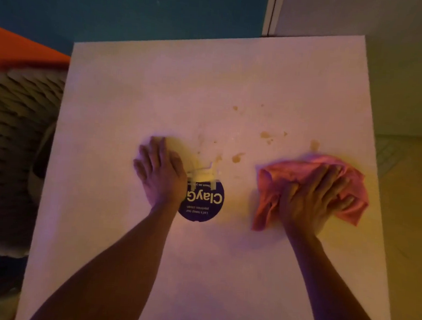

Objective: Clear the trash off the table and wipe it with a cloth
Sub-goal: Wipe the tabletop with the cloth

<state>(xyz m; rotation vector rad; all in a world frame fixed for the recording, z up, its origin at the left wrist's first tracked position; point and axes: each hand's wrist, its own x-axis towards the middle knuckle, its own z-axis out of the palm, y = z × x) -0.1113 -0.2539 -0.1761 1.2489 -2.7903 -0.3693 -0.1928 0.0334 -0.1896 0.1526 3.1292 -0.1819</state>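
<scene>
Pink cloth (312, 189) is bunched up on the right side of the white table (159, 93), with the right hand (309, 199) pressing down on it, fingers spread and slightly curled into the fabric. Left hand (160, 173) lies flat near the middle, fingers straight and close together, half covering a round sticker (203, 199). Brownish stains (237, 157) sit between and just beyond the two hands.

A pale square table (160, 86) fills most of the frame. At its centre lies a round purple sticker (205, 202), below a whitish patch (199, 169), perhaps residue. Brown stains (237, 157) dot the upper right, and a crumpled pink cloth (291, 170) lies at right.
</scene>
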